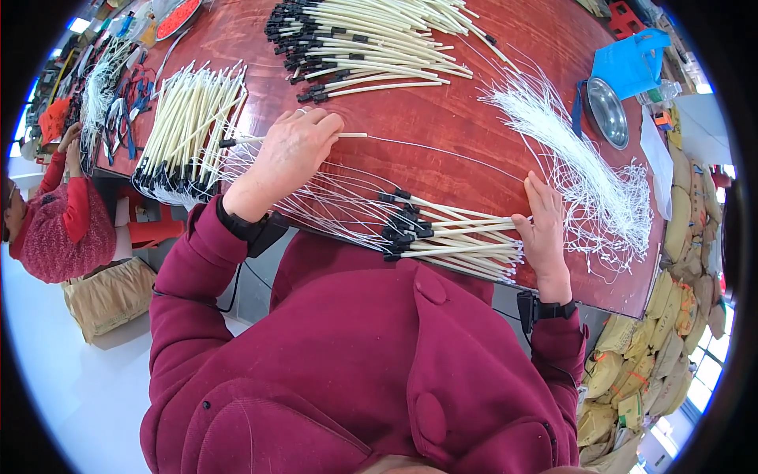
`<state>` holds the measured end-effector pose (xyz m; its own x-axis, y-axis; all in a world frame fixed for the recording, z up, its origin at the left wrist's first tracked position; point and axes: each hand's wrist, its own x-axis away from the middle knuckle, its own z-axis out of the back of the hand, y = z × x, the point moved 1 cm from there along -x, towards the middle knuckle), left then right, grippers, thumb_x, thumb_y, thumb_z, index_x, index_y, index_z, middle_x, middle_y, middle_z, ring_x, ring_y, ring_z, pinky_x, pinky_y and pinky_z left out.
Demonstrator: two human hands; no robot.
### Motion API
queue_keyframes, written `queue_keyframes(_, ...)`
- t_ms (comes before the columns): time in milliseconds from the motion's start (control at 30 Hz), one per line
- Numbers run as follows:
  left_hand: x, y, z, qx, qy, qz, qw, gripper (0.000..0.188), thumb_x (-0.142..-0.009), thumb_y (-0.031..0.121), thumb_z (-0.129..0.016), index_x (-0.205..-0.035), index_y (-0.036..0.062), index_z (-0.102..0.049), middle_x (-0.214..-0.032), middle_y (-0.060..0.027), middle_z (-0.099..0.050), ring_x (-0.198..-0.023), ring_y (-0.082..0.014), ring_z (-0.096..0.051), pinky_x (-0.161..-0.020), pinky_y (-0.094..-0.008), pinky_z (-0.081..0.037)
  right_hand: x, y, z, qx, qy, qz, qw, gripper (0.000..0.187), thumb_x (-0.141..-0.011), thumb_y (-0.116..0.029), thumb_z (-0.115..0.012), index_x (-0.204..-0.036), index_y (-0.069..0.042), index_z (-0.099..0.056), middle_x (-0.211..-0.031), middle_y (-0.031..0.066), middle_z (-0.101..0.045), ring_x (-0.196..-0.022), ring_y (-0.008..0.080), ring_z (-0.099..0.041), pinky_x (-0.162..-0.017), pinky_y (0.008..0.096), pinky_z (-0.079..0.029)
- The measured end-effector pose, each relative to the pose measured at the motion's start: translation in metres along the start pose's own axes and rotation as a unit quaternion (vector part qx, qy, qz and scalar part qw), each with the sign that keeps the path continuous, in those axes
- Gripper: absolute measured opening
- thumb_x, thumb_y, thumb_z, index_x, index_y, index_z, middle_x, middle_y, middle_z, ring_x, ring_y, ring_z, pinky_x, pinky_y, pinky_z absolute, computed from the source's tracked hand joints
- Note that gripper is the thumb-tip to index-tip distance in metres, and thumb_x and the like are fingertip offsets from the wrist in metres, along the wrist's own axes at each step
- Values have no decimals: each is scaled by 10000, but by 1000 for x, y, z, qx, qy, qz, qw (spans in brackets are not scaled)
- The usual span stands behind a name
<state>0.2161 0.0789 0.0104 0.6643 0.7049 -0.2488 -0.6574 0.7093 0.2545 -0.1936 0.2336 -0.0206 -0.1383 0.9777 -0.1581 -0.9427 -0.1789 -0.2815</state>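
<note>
My left hand (pixel 294 156) is closed around a thin cream tube (pixel 354 135) over the table. The tube's black end sticks out on the left, its plain end on the right. From the plain end a white string (pixel 454 151) runs across to my right hand (pixel 546 225). That hand has the string at its fingertips, with the thumb held apart and lower. Below and between the hands, a pile of cream tubes with black ends (pixel 462 246) lies at the table's near edge. White strings (pixel 324 197) trail leftward from this pile under my left forearm.
A large heap of black-ended tubes (pixel 379 47) covers the far middle; another bundle (pixel 193 118) lies left. Loose white strings (pixel 584 166) spread right, beside a metal bowl (pixel 607 113) and blue bag (pixel 629 63). A person in red (pixel 67 221) sits left. Sacks (pixel 632 355) are stacked right.
</note>
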Motion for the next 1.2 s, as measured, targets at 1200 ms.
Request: queue_keyframes(1200,-16,-7,-15,15,-5,3,1000,69,-932,96,-626,-989,58,-616,-932,-110,-663,-900,-350,-636,-803,-451,-497,-2,5,3,5,-12,0,1000,673,-983,-504,-589,-1402,22,-574,-1476,158,-549,-1321,353,-498,-1129,447,-370)
